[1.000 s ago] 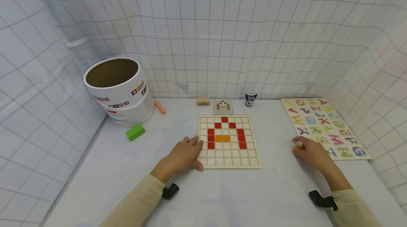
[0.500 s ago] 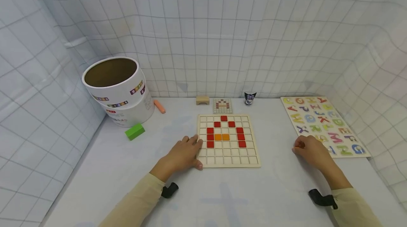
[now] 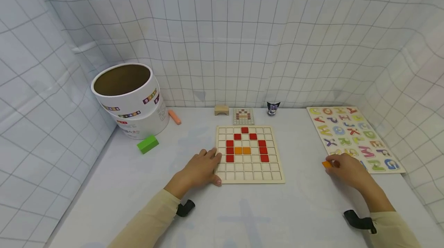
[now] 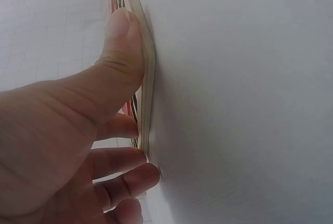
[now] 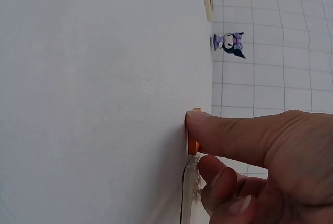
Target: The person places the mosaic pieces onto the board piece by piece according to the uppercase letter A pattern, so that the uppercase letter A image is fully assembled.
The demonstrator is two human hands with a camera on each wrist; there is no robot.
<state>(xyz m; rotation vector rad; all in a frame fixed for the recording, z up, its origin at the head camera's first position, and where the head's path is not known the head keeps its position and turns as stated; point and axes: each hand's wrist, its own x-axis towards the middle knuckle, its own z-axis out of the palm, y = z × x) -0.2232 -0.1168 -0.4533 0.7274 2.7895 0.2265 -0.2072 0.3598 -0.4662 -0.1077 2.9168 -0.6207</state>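
Observation:
A wooden grid board (image 3: 248,171) lies mid-table, with red tiles (image 3: 263,150) and two orange tiles (image 3: 242,150) forming a peaked shape in its squares. At its left edge rests my left hand (image 3: 199,169), fingers relaxed and spread; the left wrist view shows the thumb (image 4: 120,37) against the board's side. To the right, my right hand (image 3: 348,169) pinches a loose orange tile (image 3: 326,164) low at the table, beside the near-left corner of the alphabet board (image 3: 376,169). In the right wrist view the thumb (image 5: 223,133) covers part of that orange tile (image 5: 194,143).
Behind the grid board stand a small pattern card (image 3: 243,116), a wooden arch block (image 3: 221,110) and a small dark-eared figurine (image 3: 272,108). At left are a large white bucket (image 3: 138,105), a green block (image 3: 147,144) and an orange stick (image 3: 174,117). Gridded cloth walls enclose the table.
My right hand has shifted slightly right and nearer, and the orange tile, hidden half a second ago, shows at its fingertips. My left hand stays at the board's edge.

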